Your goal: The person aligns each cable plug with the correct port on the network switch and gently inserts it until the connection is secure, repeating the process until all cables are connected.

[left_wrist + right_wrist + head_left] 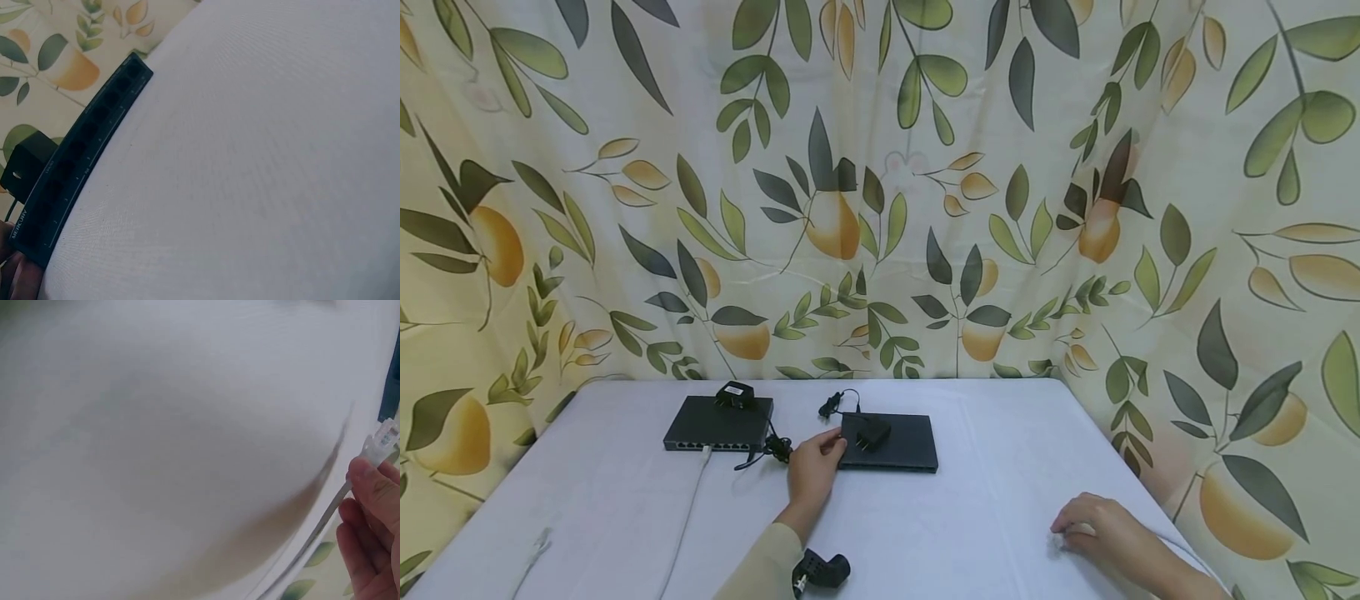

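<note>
two black network switches on the white table (1000,467): left switch (718,423) and right switch (891,442). two black power adapters, one adapter on the left unit (735,394), one adapter on the right unit (874,434). two white network cables: one cable plugged into the left switch (688,508), one cable with a clear plug at the near right (382,442). two hands: left hand (815,468), right hand (1101,521). one leaf-and-fruit curtain (880,183) behind.
</note>
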